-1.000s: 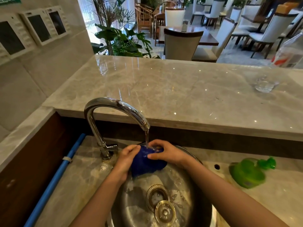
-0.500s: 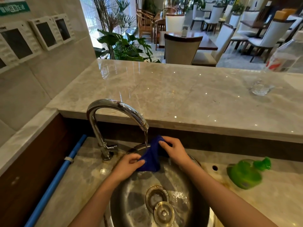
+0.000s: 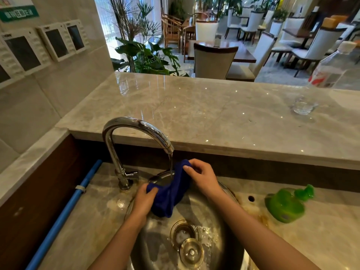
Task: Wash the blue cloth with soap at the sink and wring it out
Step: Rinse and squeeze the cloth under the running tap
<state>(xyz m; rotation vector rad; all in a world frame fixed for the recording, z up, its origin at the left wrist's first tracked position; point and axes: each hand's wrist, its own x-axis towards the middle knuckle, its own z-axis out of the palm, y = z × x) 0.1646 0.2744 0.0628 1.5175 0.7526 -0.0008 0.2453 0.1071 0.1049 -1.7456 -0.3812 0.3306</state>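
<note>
The blue cloth (image 3: 172, 189) hangs stretched between both hands over the round steel sink (image 3: 218, 215), under a thin stream of water from the chrome tap (image 3: 136, 127). My left hand (image 3: 144, 201) grips the cloth's lower end at the sink's left side. Higher up and closer to the spout, my right hand (image 3: 202, 176) pinches the upper end. A green soap bottle (image 3: 285, 205) lies on its side on the counter right of the sink.
A brass drain and its loose stopper (image 3: 191, 252) sit in the sink bottom. A raised marble counter (image 3: 214, 114) behind the sink carries a glass (image 3: 303, 107) and a plastic bottle (image 3: 331, 69). A blue pipe (image 3: 64, 213) runs along the left.
The cloth was bunched between both hands under the tap; now it is pulled out longer, with my right hand raised toward the spout and my left hand lower and further left.
</note>
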